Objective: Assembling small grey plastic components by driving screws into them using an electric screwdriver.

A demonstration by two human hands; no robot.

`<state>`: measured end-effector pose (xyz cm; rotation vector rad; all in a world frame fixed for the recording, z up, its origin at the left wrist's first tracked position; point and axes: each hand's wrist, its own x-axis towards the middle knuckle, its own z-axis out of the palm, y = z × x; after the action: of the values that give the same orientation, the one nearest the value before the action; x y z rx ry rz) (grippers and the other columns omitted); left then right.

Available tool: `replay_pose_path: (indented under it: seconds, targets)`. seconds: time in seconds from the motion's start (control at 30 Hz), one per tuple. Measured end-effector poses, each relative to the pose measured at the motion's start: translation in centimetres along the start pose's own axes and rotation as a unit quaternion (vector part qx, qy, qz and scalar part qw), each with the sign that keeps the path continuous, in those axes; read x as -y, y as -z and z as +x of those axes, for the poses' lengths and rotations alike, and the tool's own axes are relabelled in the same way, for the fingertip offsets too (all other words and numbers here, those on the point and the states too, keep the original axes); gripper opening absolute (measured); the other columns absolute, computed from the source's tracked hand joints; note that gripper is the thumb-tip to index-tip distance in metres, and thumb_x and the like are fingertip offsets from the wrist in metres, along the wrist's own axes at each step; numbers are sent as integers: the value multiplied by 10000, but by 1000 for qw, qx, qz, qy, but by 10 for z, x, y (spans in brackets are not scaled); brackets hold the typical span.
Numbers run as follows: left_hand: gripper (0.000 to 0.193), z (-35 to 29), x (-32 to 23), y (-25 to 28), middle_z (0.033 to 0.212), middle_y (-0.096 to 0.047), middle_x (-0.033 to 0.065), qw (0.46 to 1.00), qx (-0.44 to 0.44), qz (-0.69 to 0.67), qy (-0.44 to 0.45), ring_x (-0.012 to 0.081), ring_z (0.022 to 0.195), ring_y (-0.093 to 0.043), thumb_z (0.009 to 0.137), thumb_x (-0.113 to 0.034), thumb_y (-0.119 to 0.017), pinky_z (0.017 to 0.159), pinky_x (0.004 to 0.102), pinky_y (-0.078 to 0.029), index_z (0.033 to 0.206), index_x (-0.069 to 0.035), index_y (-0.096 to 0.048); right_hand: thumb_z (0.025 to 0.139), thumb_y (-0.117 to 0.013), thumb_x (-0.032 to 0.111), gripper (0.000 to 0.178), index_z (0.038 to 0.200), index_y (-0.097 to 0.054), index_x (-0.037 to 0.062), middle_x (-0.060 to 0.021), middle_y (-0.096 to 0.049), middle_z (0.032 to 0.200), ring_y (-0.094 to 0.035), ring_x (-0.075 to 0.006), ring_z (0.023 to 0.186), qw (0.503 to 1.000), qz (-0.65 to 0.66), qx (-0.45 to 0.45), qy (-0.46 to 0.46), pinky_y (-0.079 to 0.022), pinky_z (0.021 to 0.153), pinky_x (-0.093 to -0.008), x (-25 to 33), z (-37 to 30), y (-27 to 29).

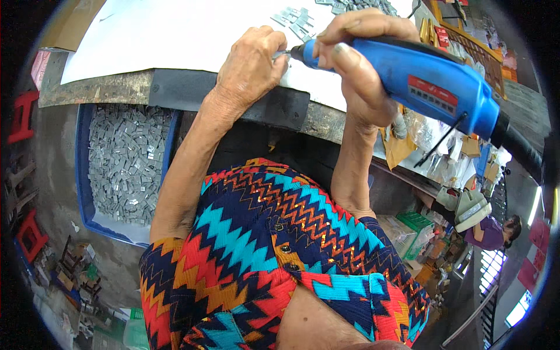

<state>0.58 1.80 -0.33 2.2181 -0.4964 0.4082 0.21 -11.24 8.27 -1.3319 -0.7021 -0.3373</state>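
Observation:
My right hand [363,70] is wrapped round a blue electric screwdriver [434,79] with a red label. Its bit points left and meets a small grey piece [278,55] at the fingertips of my left hand [249,65]. That hand is closed in a pinch on the piece, mostly hidden by the fingers. Beyond my hands, several flat grey parts [298,24] lie loose on the white tabletop sheet [157,38]. A denser heap of grey parts [364,6] lies at the far edge of view.
A blue bin [85,192] full of small grey parts [125,166] stands below the table's left front edge. A black strip [186,87] covers part of that edge. The screwdriver's black cord [519,149] runs off right. Another person [490,230] is farther right.

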Motion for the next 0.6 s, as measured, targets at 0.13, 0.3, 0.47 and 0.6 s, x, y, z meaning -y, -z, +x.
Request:
replay_pose_path:
  seconds: [0.13,0.3,0.47,0.6]
  targets:
    - [98,-4,2,-1,735,-540,145,999,-14,37,-15,278,764,-542,699,-53,-590,726,374,-453,762,13,-553,708,-436,29,252,947,-463,-45,-223,-528,803,-520,-229,592,992,62,98,56,-446,557,-401,-1,7,10]
    - [127,-3,3,-4,736,-546,127,999,-16,20,-20,264,722,-546,703,-59,-591,662,361,-438,796,13,-544,720,-448,75,291,988,-482,-33,-240,-538,847,-513,-221,575,991,101,53,76,-439,573,-402,12,10,33]
    - [141,-4,6,-3,734,-570,115,1000,-21,12,-13,221,671,-561,709,-64,-605,627,335,-454,823,10,-567,730,-474,39,233,950,-497,-36,-231,-545,827,-511,-214,568,997,65,-19,38,-440,572,-397,8,-8,37]
    - [146,-2,4,0,731,-576,116,1000,-10,10,-4,213,646,-567,714,-71,-601,603,321,-463,836,8,-584,724,-489,6,216,937,-495,-29,-223,-547,823,-509,-207,567,996,71,-55,21,-449,579,-390,4,-15,34]
